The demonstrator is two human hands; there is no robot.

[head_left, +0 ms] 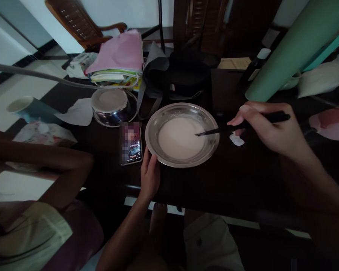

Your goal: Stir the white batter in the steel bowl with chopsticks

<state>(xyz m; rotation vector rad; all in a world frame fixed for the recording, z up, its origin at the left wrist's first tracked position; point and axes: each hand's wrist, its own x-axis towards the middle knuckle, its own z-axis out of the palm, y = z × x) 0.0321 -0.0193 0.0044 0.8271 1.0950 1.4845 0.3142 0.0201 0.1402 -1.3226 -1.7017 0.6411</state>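
Black stick (210,131): slanting left from right fingers (255,118) into liquid (179,137), mid-frame.
Right fingers: gripping stick.
Left fingers (152,163): holding bowl rim (183,164).

A: Left hand (151,176)?
B: Near centre, thumb and fingers pointing away from the body, gripping. Some fingers hidden.
A: Left forearm (127,226)?
B: Bare, up from bottom edge, slanting right.
A: Right hand (268,128)?
B: Farther forward, off right. Fingers curled in a grip, tips leftward.
A: Right forearm (319,171)?
B: Bare, in from right edge, slanting up-left. Hands well apart.
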